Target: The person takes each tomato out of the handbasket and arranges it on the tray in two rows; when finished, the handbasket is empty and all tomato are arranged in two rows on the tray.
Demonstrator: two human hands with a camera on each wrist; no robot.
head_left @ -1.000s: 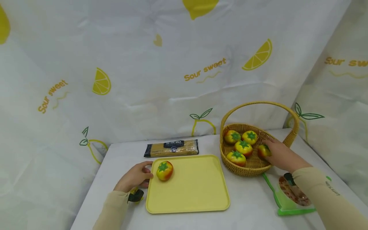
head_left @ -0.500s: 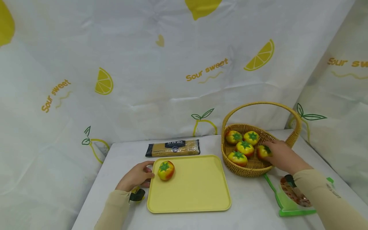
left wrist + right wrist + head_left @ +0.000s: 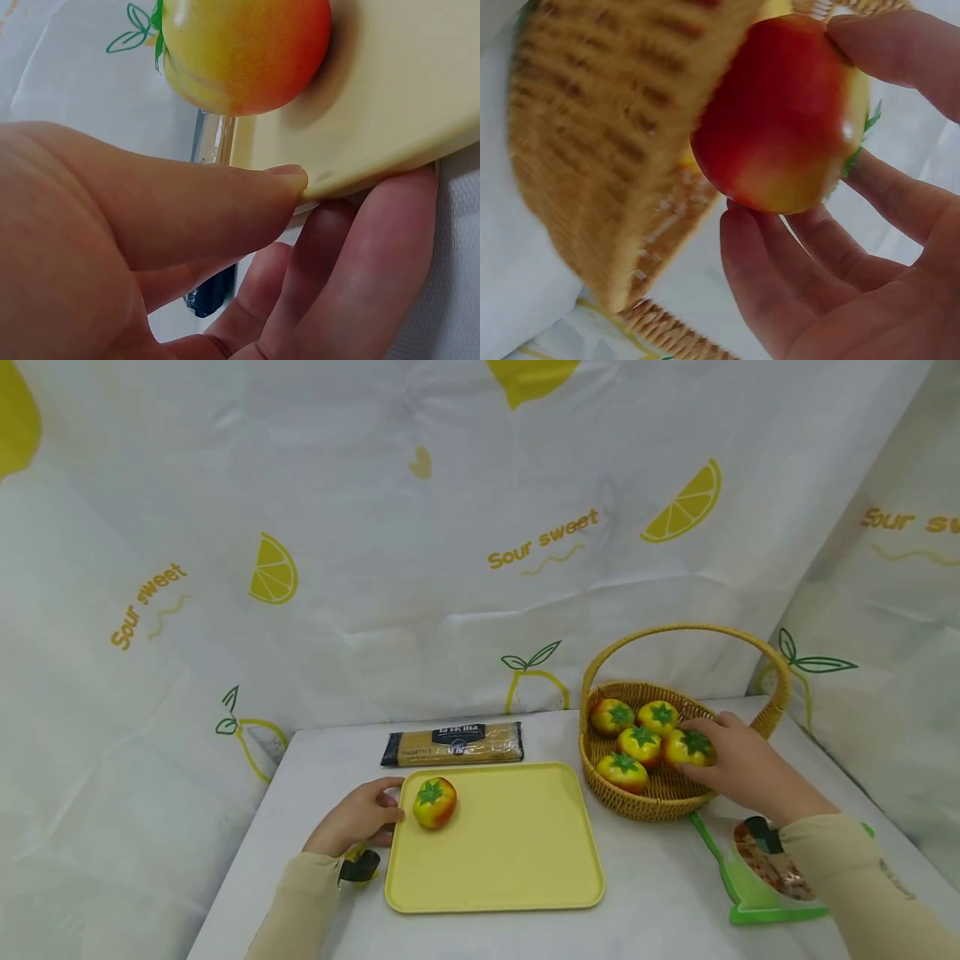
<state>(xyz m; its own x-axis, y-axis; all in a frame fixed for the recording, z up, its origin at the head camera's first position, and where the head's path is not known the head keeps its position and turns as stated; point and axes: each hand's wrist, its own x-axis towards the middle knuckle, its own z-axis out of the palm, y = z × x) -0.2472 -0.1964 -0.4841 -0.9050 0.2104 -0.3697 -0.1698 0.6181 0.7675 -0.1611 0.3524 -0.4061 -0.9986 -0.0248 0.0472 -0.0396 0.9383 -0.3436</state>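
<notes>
My left hand [image 3: 358,818] pinches the left rim of a yellow tray [image 3: 517,843], the thumb [image 3: 225,202] on the rim and fingertips under it. One yellow-red persimmon [image 3: 435,802] with a green calyx sits in the tray's upper left corner, close to that hand. At the right, my right hand [image 3: 750,768] grips another persimmon [image 3: 780,120] between thumb and fingers, at the near right side of a wicker basket [image 3: 637,810]. Several more persimmons [image 3: 640,745] lie inside the basket, their green tops facing up.
Behind the tray lies a spaghetti pack [image 3: 453,745]. A green-and-white bag [image 3: 776,885] is partly under the right forearm, in front of the basket. The basket's tall handle [image 3: 686,628] arches above it. A lemon-print cloth [image 3: 375,568] hangs behind the white table [image 3: 652,893].
My right hand has raised the gripped persimmon slightly within the basket, and more of its green top shows. The left hand stays at the tray's rim.
</notes>
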